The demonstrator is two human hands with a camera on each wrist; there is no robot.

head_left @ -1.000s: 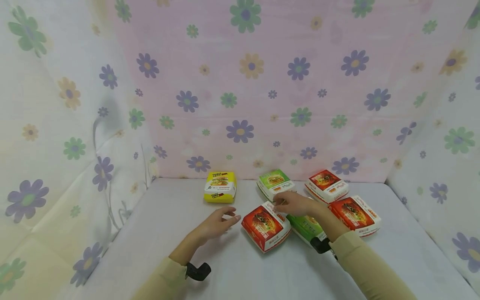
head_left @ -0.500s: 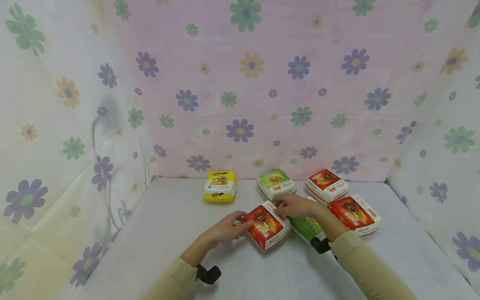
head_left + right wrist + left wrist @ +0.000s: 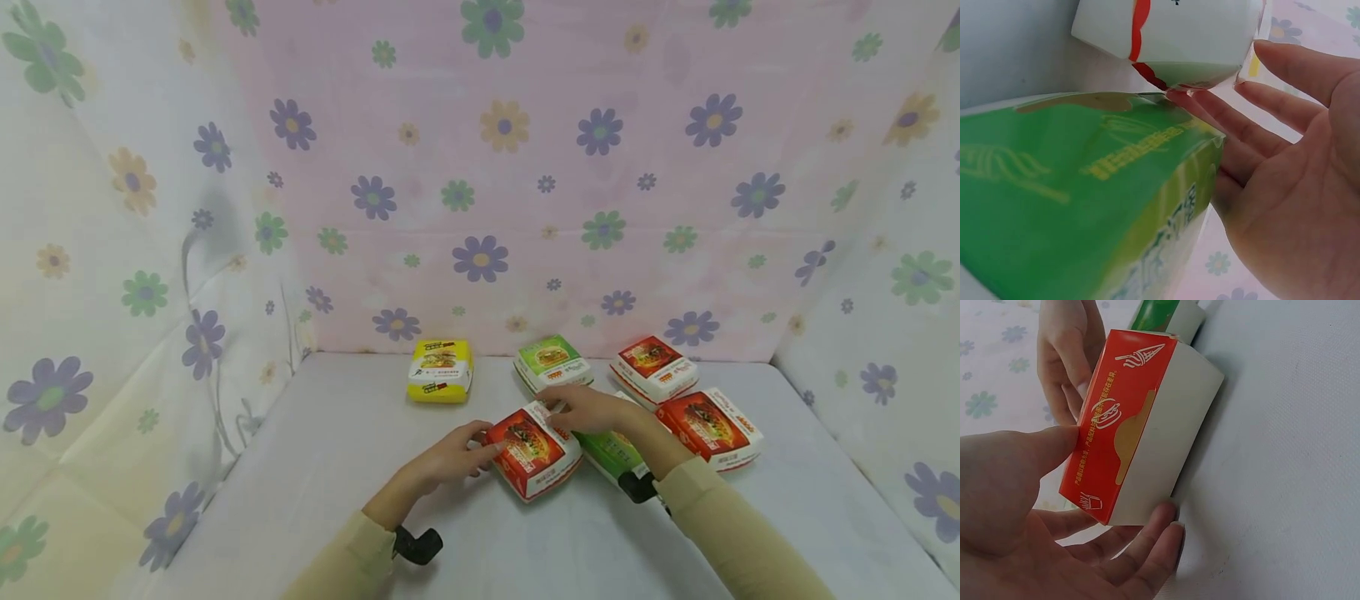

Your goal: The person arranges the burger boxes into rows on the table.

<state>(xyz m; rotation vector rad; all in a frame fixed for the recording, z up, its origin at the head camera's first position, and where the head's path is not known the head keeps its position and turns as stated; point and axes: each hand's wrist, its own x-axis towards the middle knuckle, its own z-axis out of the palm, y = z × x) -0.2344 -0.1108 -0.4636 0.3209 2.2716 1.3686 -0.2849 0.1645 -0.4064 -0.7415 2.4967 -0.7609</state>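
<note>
A red and white burger box (image 3: pixel 528 450) lies on the white table between both hands. My left hand (image 3: pixel 448 457) grips its left corner; in the left wrist view the thumb (image 3: pixel 1060 442) presses the top edge of the red side, while the fingers (image 3: pixel 1147 550) curl along the lower side. At the far corner, my right hand (image 3: pixel 588 408) pinches the same box with thumb and fingers, as the right wrist view shows on its white side (image 3: pixel 1204 37). A green burger box (image 3: pixel 617 452) sits just right of it, partly hidden under the right hand and wrist.
Behind stand a yellow burger box (image 3: pixel 440 372) and another green one (image 3: pixel 551 358). Two more red burger boxes (image 3: pixel 652 367) are at the right, close together. Floral cloth (image 3: pixel 480 167) walls the table at the back and both sides.
My left hand has moved right, from just beside the red burger box to gripping its left corner. My right hand and the boxes have barely moved.
</note>
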